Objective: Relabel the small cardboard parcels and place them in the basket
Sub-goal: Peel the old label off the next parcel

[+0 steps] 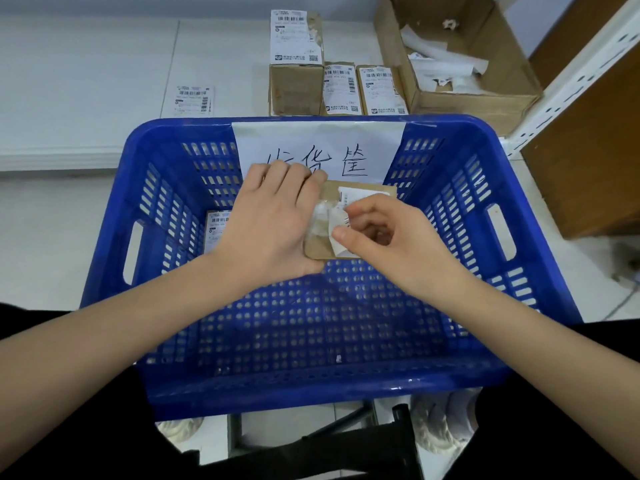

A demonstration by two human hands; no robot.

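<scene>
Your two bare forearms reach in from the near corners over the blue basket [540,258], which fills the middle of the view with its slotted walls and perforated floor. A white paper sign [318,147] with handwritten characters hangs over the basket's far wall.

Your left hand [273,220] grips a small cardboard parcel [318,244] from its left side, fingers curled over the far edge and thumb under the near edge, holding it above the basket's floor near the far wall. Your right hand [388,233] pinches a partly peeled white label [341,216] on the parcel's top between thumb and forefinger; the label is crumpled and lifted at its near end, while its far part lies flat on the cardboard.

Inside the basket, at the left behind your left wrist, a second labelled parcel [216,226] lies on the floor, mostly hidden.

Beyond the basket on the white surface stand three more labelled parcels: a tall one [296,60] and two lower ones [341,90] [381,91] just beside it to the right. A loose label sheet [194,100] lies flat to the far left of them. At far right, a large open cardboard box [512,95] holds torn white paper scraps [440,60].
</scene>
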